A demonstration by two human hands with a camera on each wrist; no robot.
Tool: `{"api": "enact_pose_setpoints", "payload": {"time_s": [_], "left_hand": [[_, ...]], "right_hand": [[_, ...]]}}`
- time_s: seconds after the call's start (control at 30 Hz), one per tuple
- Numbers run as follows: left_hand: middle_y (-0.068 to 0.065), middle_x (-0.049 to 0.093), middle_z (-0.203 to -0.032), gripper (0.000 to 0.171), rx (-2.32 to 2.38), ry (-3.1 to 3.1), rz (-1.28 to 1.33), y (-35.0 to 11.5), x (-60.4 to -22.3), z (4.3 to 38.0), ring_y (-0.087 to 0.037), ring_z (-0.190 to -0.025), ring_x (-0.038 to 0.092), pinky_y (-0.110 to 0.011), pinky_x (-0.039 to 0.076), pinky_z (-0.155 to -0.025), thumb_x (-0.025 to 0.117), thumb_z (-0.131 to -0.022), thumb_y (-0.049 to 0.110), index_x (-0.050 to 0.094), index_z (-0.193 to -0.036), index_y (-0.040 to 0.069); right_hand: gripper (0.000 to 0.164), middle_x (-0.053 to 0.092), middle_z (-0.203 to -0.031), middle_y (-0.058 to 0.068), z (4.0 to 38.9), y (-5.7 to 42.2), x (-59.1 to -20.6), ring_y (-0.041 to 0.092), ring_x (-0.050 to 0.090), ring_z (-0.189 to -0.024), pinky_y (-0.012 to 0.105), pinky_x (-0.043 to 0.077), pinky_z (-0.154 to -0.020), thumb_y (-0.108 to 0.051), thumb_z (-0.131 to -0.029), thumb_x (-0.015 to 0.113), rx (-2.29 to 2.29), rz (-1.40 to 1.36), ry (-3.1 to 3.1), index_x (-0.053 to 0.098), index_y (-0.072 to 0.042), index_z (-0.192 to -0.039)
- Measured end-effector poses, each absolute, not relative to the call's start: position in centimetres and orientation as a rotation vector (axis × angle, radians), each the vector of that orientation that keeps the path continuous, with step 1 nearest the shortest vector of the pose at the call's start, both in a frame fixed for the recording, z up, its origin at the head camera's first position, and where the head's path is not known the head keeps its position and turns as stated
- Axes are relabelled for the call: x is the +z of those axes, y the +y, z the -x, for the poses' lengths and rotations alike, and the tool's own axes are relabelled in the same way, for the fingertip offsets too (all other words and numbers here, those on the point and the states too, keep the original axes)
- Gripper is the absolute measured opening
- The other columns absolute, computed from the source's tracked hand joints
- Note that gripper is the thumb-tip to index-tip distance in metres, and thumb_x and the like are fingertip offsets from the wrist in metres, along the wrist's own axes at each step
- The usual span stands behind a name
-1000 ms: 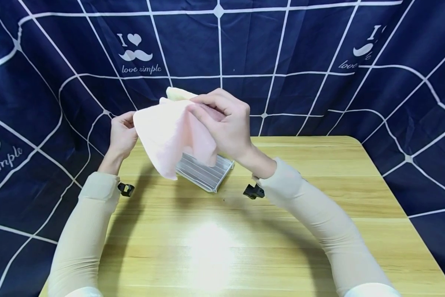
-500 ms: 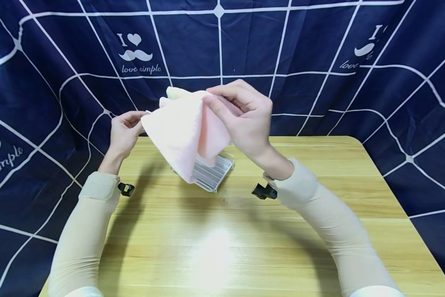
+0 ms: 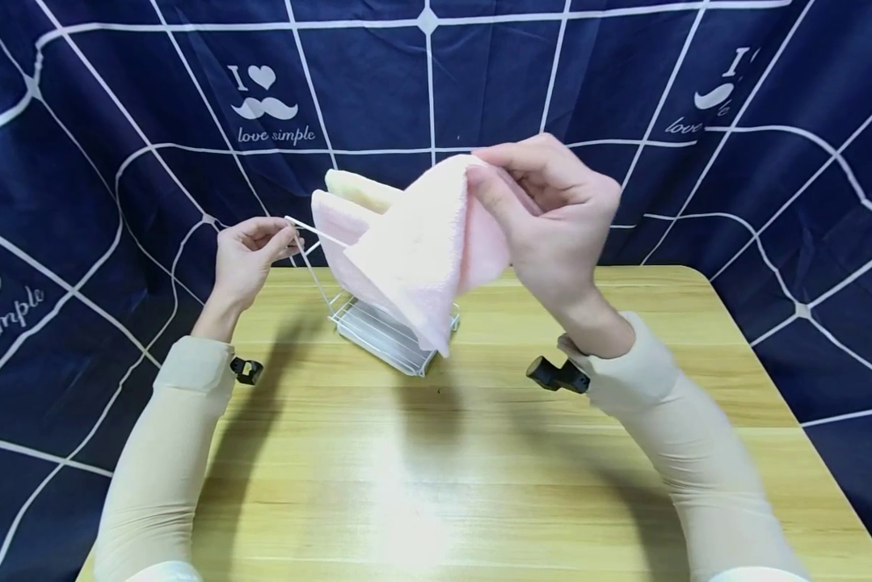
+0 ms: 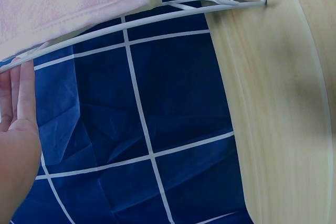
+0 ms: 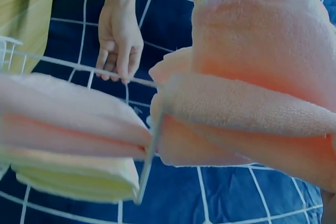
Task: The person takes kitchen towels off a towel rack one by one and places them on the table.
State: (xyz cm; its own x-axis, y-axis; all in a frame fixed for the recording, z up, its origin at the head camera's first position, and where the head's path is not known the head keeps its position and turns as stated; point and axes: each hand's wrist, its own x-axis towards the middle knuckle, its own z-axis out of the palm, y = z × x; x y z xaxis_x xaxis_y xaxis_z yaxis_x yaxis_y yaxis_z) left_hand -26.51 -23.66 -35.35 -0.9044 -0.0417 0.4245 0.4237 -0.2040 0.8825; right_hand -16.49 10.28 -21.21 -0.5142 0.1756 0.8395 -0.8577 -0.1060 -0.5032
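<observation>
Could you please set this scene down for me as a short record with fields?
Right hand: pinches the first pink towel, raised above the table
Left hand: holds the top of the white rack
On the rack: a second pink towel and a yellow towel beside it
Rack base: a shallow tray
Surface: wooden table
Backdrop: blue curtain with white lines
First pink towel touching rack: cannot tell
</observation>
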Motion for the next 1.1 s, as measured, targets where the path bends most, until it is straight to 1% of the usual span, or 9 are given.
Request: {"api": "enact_pose_setpoints", "payload": {"time_s": [0.17, 0.3, 0.4, 0.53, 0.63, 0.8, 0.9, 0.97, 1.1], "left_hand": [[0.0, 0.078, -0.078, 0.025, -2.174, -1.767, 0.441, -23.7, -35.4, 26.5, -0.01, -0.073, 0.078, -0.025, 0.069, -0.076, 0.066, -0.095, -0.016, 0.076, -0.089, 0.005], [0.0, 0.078, -0.079, 0.019, -2.167, -1.769, 0.437, -23.8, -35.4, 26.5, -0.01, -0.074, 0.078, -0.026, 0.069, -0.077, 0.068, -0.094, -0.015, 0.076, -0.091, 0.002], [-0.001, 0.079, -0.08, 0.016, -2.153, -1.777, 0.433, -23.8, -35.4, 26.5, -0.01, -0.074, 0.078, -0.026, 0.069, -0.077, 0.071, -0.093, -0.013, 0.076, -0.091, 0.002], [-0.001, 0.079, -0.08, 0.019, -2.143, -1.791, 0.431, -23.8, -35.3, 26.5, -0.009, -0.074, 0.078, -0.025, 0.069, -0.076, 0.071, -0.094, -0.012, 0.076, -0.09, 0.005], [0.0, 0.078, -0.078, 0.023, -2.132, -1.808, 0.427, -23.7, -35.2, 26.5, -0.009, -0.074, 0.077, -0.024, 0.069, -0.076, 0.068, -0.094, -0.014, 0.076, -0.089, 0.007], [0.001, 0.078, -0.078, 0.023, -2.133, -1.809, 0.42, -23.7, -35.3, 26.6, -0.009, -0.074, 0.077, -0.023, 0.069, -0.075, 0.067, -0.095, -0.015, 0.076, -0.089, 0.005], [0.0, 0.078, -0.079, 0.018, -2.137, -1.797, 0.424, -23.8, -35.3, 26.6, -0.009, -0.074, 0.077, -0.023, 0.069, -0.075, 0.068, -0.094, -0.014, 0.076, -0.09, 0.002], [-0.001, 0.078, -0.079, 0.016, -2.142, -1.788, 0.428, -23.8, -35.4, 26.6, -0.01, -0.074, 0.078, -0.023, 0.069, -0.075, 0.068, -0.094, -0.014, 0.076, -0.091, 0.0], [0.0, 0.078, -0.079, 0.021, -2.144, -1.791, 0.428, -23.8, -35.4, 26.6, -0.009, -0.074, 0.077, -0.023, 0.069, -0.075, 0.068, -0.094, -0.014, 0.076, -0.089, 0.004]], "right_hand": [[0.011, 0.077, -0.08, 0.0, 16.4, 12.2, -20.9, 0.01, 0.066, -0.065, 0.013, 0.051, -0.057, 0.018, -0.079, 0.078, 1.695, -0.755, -1.406, 0.071, 0.022, -0.087], [0.014, 0.077, -0.078, -0.002, 16.4, 13.7, -20.9, 0.009, 0.064, -0.063, 0.013, 0.048, -0.055, 0.014, -0.079, 0.081, 1.65, -0.698, -1.463, 0.072, 0.022, -0.086], [0.012, 0.077, -0.079, -0.001, 16.4, 14.8, -21.2, 0.009, 0.066, -0.064, 0.013, 0.052, -0.058, 0.013, -0.079, 0.081, 1.633, -0.665, -1.52, 0.074, 0.02, -0.085], [0.009, 0.079, -0.08, 0.001, 16.4, 16.3, -21.6, 0.01, 0.069, -0.067, 0.012, 0.055, -0.061, 0.013, -0.079, 0.082, 1.644, -0.628, -1.565, 0.076, 0.015, -0.085], [0.01, 0.079, -0.081, 0.001, 16.3, 17.3, -21.9, 0.009, 0.07, -0.067, 0.011, 0.055, -0.061, 0.013, -0.079, 0.082, 1.648, -0.606, -1.583, 0.076, 0.016, -0.086], [0.014, 0.08, -0.081, -0.002, 16.5, 19.1, -22.6, 0.006, 0.071, -0.068, 0.009, 0.055, -0.062, 0.013, -0.079, 0.083, 1.594, -0.595, -1.648, 0.074, 0.02, -0.087], [0.011, 0.08, -0.081, -0.006, 16.9, 20.1, -23.3, 0.003, 0.071, -0.068, 0.009, 0.054, -0.061, 0.013, -0.079, 0.083, 1.529, -0.589, -1.735, 0.076, 0.017, -0.087], [0.009, 0.08, -0.081, -0.007, 17.2, 20.6, -23.9, 0.002, 0.07, -0.068, 0.009, 0.053, -0.06, 0.013, -0.08, 0.083, 1.479, -0.579, -1.806, 0.078, 0.013, -0.087], [0.008, 0.078, -0.082, -0.016, 17.7, 21.5, -25.1, -0.002, 0.067, -0.068, 0.009, 0.05, -0.057, 0.01, -0.082, 0.084, 1.378, -0.561, -1.956, 0.081, 0.007, -0.088]]}}
